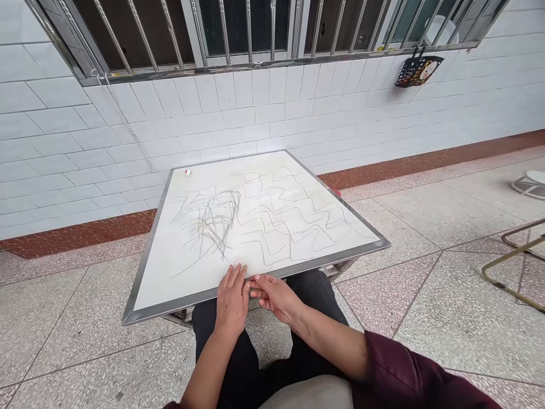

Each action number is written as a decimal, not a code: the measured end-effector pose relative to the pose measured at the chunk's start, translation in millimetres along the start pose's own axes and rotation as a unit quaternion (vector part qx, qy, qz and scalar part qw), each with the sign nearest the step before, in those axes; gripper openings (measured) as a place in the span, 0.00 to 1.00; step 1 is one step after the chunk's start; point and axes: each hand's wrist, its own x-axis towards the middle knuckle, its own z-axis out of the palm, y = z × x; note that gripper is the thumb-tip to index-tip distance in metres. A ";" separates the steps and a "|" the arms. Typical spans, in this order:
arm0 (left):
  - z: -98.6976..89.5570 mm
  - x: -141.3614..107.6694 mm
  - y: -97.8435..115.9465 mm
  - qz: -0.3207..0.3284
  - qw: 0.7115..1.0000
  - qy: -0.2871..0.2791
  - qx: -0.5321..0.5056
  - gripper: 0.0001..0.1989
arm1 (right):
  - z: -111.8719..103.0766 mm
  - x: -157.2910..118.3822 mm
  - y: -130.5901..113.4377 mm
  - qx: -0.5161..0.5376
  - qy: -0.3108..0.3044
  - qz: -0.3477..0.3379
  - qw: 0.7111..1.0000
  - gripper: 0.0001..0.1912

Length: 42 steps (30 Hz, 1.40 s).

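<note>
A white tabletop [179, 250] with a grey metal rim stands in front of my lap. Many thin, dark, crooked strands or lines [219, 218] cover it, tangled densely left of centre and spaced in zigzag rows at right; I cannot tell whether they lie loose or are drawn. My left hand [233, 296] rests palm down on the near rim, fingers stretched out over the white surface. Right beside it, my right hand [275, 296] has thumb and forefinger pinched together at the left thumb. Whatever sits in that pinch is too small to make out.
A small white and red object [188, 172] lies at the table's far left corner. Behind is a tiled wall [238, 122] below a barred window, where a patterned bag [419, 70] hangs. At right stand a metal chair frame [506, 278] and a round stool [532, 182].
</note>
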 end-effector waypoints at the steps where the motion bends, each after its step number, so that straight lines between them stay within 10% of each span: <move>1: 2.6 0.4 -2.5 0.007 1.000 -0.006 0.010 0.21 | -1.3 -0.1 0.1 -0.023 -0.007 0.003 1.000 0.13; 15: 10.0 15.0 -11.4 0.066 0.997 -0.026 0.032 0.17 | -24.9 27.2 17.3 -0.203 -0.007 -0.058 0.977 0.22; 27: 13.7 25.3 -13.7 0.082 0.995 -0.056 -0.008 0.15 | -30.8 23.1 -6.4 -0.198 -0.046 -0.012 0.979 0.25; 42: 20.7 42.0 -6.7 0.062 0.996 -0.018 -0.058 0.19 | -48.8 19.9 8.6 -0.203 -0.031 -0.125 0.971 0.22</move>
